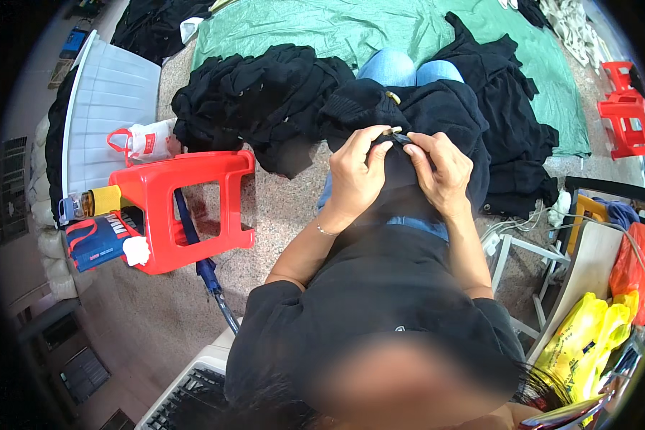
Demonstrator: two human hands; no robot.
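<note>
A black knitted garment (pixel 444 118) lies across my lap, with a ribbed part and a gold-coloured button (pixel 393 97) near its top. My left hand (pixel 358 172) is closed in a pinch on the garment's edge, right beside a second gold-coloured button (pixel 392 131). Close to that button, my right hand (pixel 441 172) pinches a small dark pointed thing (pixel 401 139), whose kind is too small to tell. The two hands' fingertips nearly meet over the garment.
Black garments (pixel 258 93) lie heaped to the left, and more black clothing (pixel 498 93) lies right on a green sheet (pixel 294 29). A red stool (pixel 193 161) holding a blue bag (pixel 97 242) stands left. Yellow plastic bags (pixel 580 340) sit at the lower right.
</note>
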